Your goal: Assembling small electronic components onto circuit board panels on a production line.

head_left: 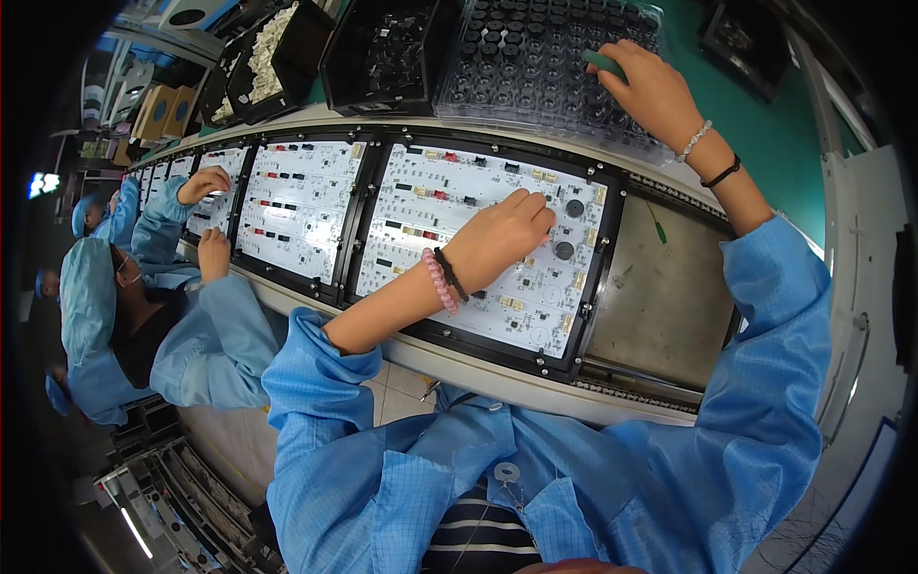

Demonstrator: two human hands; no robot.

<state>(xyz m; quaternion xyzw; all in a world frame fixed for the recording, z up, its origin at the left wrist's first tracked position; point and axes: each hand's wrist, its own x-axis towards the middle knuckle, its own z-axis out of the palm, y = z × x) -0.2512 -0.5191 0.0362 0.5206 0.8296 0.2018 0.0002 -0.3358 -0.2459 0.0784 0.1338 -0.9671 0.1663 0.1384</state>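
Observation:
My left hand point(499, 239) is bent over a white circuit board point(402, 270) in a black frame, its fingers pressed together. Whatever the fingertips hold, if anything, is hidden. Beside them, two round black components point(574, 208) sit on the board. Farther off to the right, my right hand point(652, 94) is closed around a short green stick-like tool point(604, 65); its tip is not clear. That hand hovers over the right part of a clear plastic tray point(545, 122), which has many round pockets. Black cylindrical parts point(492, 40) fill pockets mainly on its left side.
Black bins stand behind the board line, one with small black parts point(387, 62), another with white parts point(271, 59). More framed boards point(298, 206) run leftward, where a co-worker point(191, 316) handles one. A thin green tool point(660, 230) lies on the metal surface right of my board.

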